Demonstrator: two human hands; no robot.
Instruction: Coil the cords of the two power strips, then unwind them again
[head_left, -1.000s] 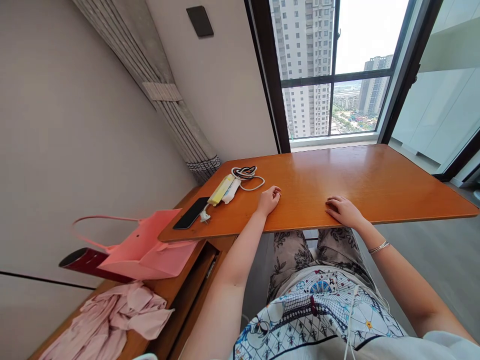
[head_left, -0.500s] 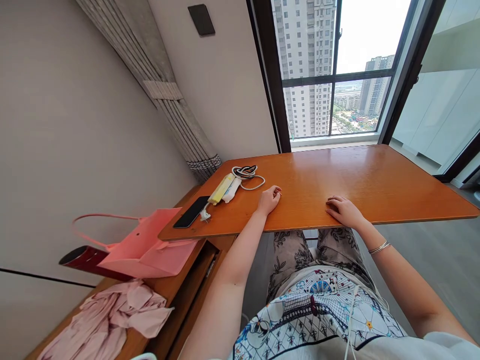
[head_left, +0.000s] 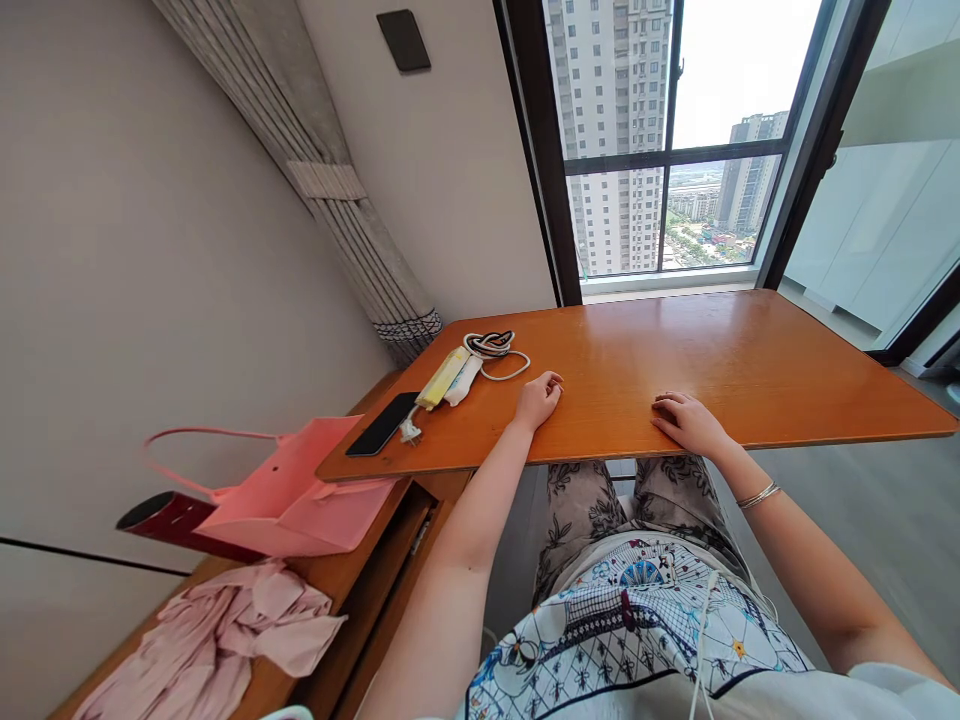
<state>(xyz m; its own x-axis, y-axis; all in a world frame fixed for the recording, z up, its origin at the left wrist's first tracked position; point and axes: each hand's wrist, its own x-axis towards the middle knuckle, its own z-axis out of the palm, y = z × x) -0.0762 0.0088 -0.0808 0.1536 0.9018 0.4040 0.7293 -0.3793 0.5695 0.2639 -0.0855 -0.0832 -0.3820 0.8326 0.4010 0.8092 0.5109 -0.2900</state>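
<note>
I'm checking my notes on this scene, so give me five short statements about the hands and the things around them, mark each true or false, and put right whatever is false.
1. The left hand and the right hand rest on the wooden table. True.
2. The black phone lies to the right of the right hand. False: it lies to the left of the left hand.
3. The coiled cable is on the table. True.
4. A silver bracelet is on the left wrist. False: it is on the right wrist.
5. The pink bag stands on the table. False: it is on the lower wooden cabinet.
</note>
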